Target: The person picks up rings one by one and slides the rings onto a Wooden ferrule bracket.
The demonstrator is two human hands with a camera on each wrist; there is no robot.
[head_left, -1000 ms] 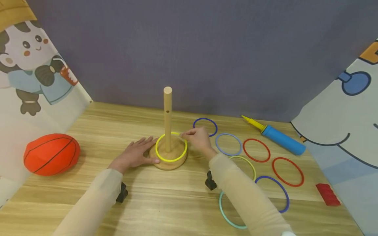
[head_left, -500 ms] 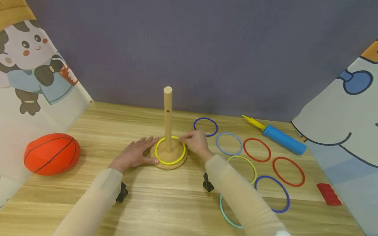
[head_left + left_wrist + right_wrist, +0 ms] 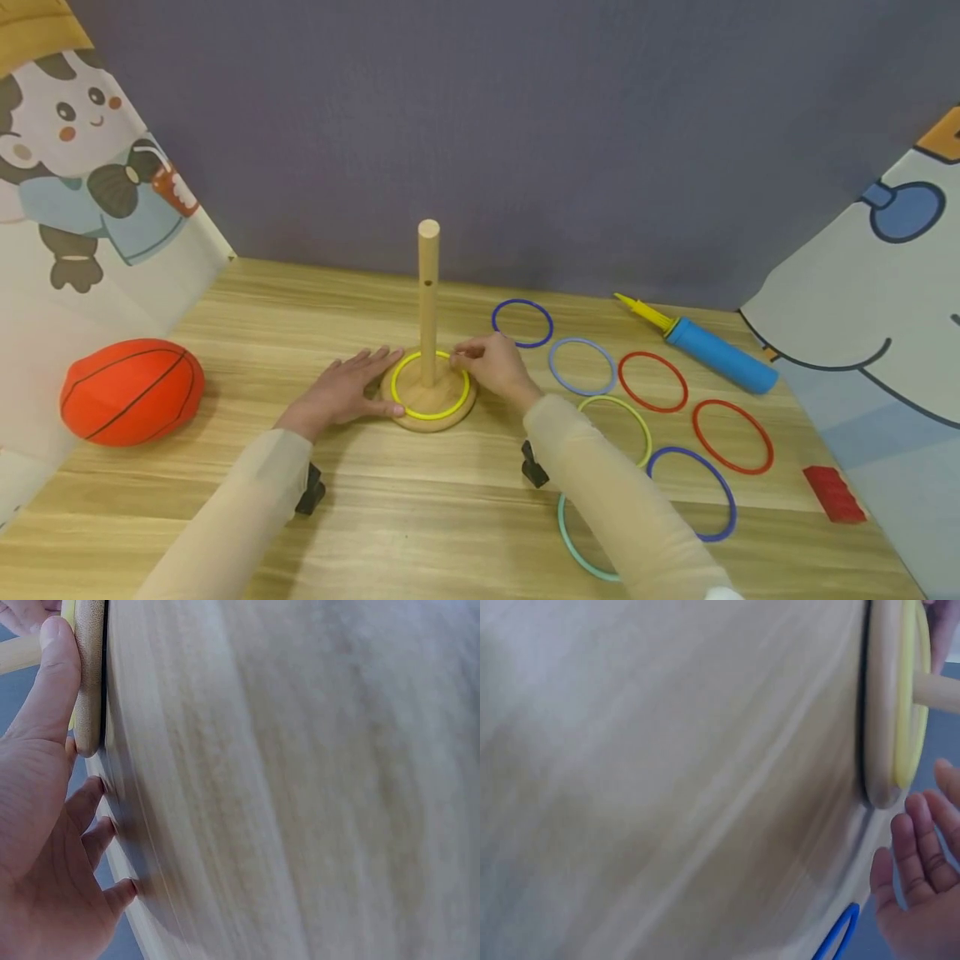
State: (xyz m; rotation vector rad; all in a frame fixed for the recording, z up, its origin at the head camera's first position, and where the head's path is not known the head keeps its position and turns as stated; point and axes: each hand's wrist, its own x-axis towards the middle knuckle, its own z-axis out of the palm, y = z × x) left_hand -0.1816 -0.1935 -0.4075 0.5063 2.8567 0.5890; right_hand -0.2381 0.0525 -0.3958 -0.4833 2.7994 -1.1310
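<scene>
A wooden peg (image 3: 428,292) stands upright on its round base (image 3: 427,415) in the middle of the table. Around the peg a yellow ring (image 3: 430,412) lies flat on the base. My left hand (image 3: 352,390) lies flat on the table left of the base, its thumb (image 3: 52,682) against the base rim (image 3: 90,675). My right hand (image 3: 491,363) hovers at the ring's right edge, fingers loosely curved. In the right wrist view those fingers (image 3: 922,855) show apart from the ring (image 3: 909,697) and the base (image 3: 880,712).
Several loose rings lie right of the base: blue (image 3: 522,322), light blue (image 3: 581,366), red (image 3: 652,381), others nearer. A blue pump (image 3: 712,352) lies at the back right, a red block (image 3: 834,494) near the right edge, an orange ball (image 3: 131,390) at the left.
The yellow ring went from tilted, pinched at its right edge, down to flat on the base. My right hand shifted slightly left; my left hand stayed put.
</scene>
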